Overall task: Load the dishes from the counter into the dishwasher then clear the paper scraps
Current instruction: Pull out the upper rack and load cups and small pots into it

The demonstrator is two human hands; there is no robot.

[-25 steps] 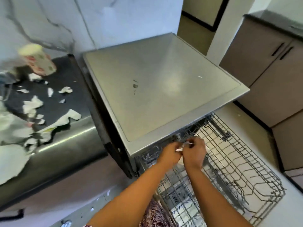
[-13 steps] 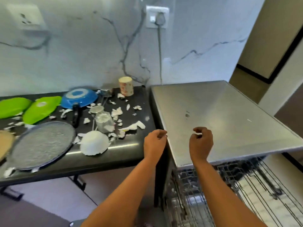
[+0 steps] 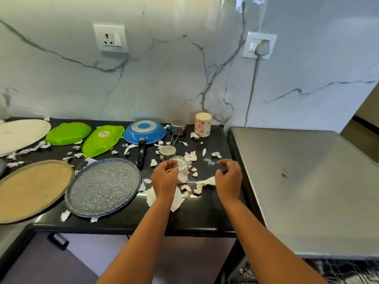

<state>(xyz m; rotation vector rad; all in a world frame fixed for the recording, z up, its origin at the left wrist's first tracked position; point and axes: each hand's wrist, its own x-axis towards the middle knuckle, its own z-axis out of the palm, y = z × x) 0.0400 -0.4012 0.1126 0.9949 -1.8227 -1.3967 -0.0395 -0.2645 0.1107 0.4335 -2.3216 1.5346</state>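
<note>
Dishes lie on the black counter (image 3: 201, 218): a white plate (image 3: 20, 134), two green dishes (image 3: 68, 133) (image 3: 102, 143), a blue pan (image 3: 144, 132), a tan round plate (image 3: 30, 189), a grey speckled plate (image 3: 102, 186), a steel cup (image 3: 178, 127), a floral mug (image 3: 202, 125) and a small steel pot (image 3: 167, 152). Torn paper scraps (image 3: 190, 155) are strewn among them. My left hand (image 3: 165, 179), fingers loosely curled, hovers right beside a clear glass (image 3: 183, 169). My right hand (image 3: 228, 179) hovers over the counter's right end, loosely curled and holding nothing.
The steel dishwasher top (image 3: 307, 181) adjoins the counter on the right, and part of its pulled-out wire rack (image 3: 338, 271) shows at the bottom right. A marble wall with two sockets (image 3: 110, 37) (image 3: 258, 46) backs the counter.
Both hands have risen from the dishwasher rack and moved left to the counter. My view has swung from the rack to the dishes and scraps.
</note>
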